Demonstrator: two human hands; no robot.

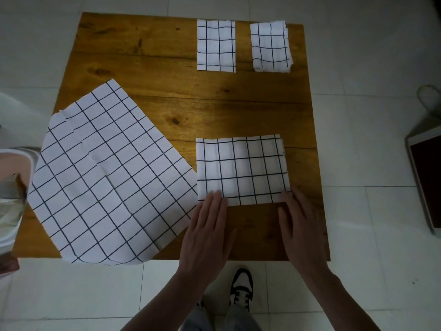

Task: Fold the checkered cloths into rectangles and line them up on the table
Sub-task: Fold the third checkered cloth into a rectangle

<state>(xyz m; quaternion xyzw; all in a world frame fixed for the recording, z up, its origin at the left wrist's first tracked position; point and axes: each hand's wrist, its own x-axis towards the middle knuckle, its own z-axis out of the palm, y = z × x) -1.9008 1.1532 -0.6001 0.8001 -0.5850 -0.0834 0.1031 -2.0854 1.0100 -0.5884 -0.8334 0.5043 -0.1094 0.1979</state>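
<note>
Wooden table (152,68), checkered cloths (241,168) (tiled floor (372,223))

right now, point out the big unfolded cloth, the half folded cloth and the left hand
big unfolded cloth (105,173), head view, middle of the sheet
half folded cloth (241,167), head view, centre of top layer
left hand (206,231), head view, back of hand

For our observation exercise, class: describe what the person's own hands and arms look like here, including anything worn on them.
Both are bare: the left hand and right hand wear no gloves, and no rings, watch or bracelet show. The forearms are uncovered as far as the picture's bottom edge, with no sleeve in view. The fingers are slender, with short nails.
</note>
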